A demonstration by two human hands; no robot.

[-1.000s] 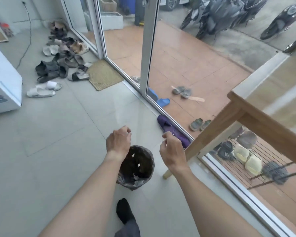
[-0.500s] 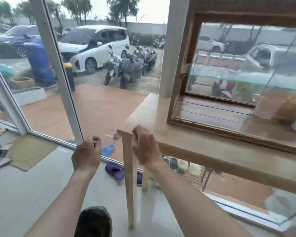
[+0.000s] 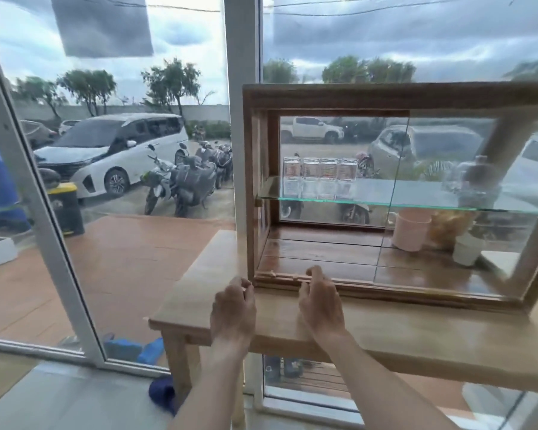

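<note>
Touching the bottom rail (image 3: 370, 285) of the cabinet (image 3: 323, 96) with the bent fingertips of the right hand (image 3: 320, 302), not closed round it. Just beside, at the cabinet's lower left corner, holding the left hand (image 3: 233, 305) with fingers curled toward the thumb; cannot tell whether pinching anything. Both hovering low over a pale wooden tabletop (image 3: 199, 287), with the cabinet standing on it, near its left end.

Inside, on the glass shelf (image 3: 370, 202): four clear jars (image 3: 319, 178) in a row, touching, at the left; a blurred bottle (image 3: 475, 181) further right. Below, on the cabinet's wooden floor at the right: a pink mug (image 3: 409, 229), a white cup (image 3: 466, 249) near it, something yellowish and blurred between.

Behind and to the left, tall glazing in a white frame (image 3: 241, 119). Grey floor (image 3: 44, 398) indoors. Outside, a reddish tiled terrace (image 3: 121, 259), blue slippers (image 3: 131, 349) by the sill, a yellow-lidded bin (image 3: 66, 206), parked scooters (image 3: 187, 181), a white van (image 3: 112, 150).
</note>
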